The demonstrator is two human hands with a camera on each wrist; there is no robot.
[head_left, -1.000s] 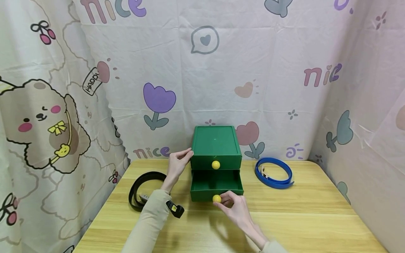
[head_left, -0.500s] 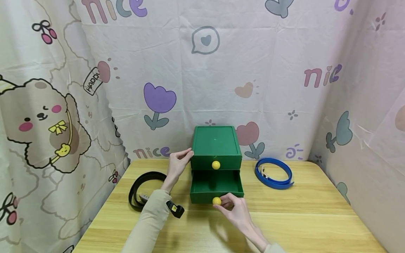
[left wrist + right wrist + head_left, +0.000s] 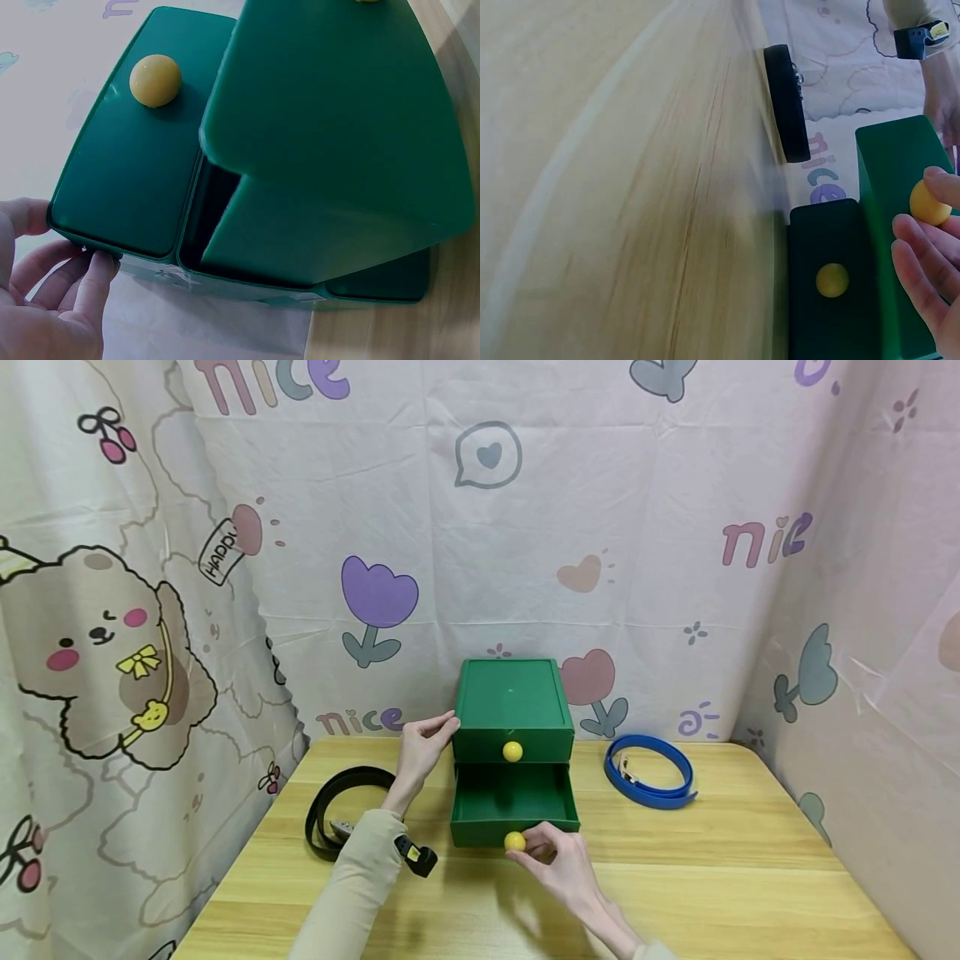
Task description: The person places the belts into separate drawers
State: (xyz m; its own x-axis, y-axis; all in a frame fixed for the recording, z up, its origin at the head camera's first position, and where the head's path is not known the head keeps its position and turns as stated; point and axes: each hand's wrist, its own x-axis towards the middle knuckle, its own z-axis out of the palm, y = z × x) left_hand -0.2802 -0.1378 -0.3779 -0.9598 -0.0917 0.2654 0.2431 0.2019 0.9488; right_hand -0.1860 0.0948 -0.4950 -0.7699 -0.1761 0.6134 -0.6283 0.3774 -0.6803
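Observation:
A green drawer cabinet [image 3: 513, 693] stands at the back of the table. Its top drawer is closed, while the middle drawer [image 3: 480, 835] is pulled well out, with bare green showing inside. Thumb and fingertips of my right hand [image 3: 561, 864] pinch that drawer's round yellow knob [image 3: 514, 842], also seen in the right wrist view. My left hand [image 3: 422, 747] holds the cabinet's upper left edge near the front corner; in the left wrist view its bent fingers [image 3: 94, 285] press against the side. A lower drawer [image 3: 810, 247] with its own yellow knob stays closed.
A coiled black belt [image 3: 322, 802] lies left of the cabinet, partly behind the left forearm. To the right lies a coiled blue belt [image 3: 651, 795]. Printed cloth [image 3: 480, 552] hangs behind and at both sides of the wooden table [image 3: 697, 877].
The middle drawer has slid a little further out toward me, with my right hand moving along on its knob. My left hand has stayed on the cabinet's edge.

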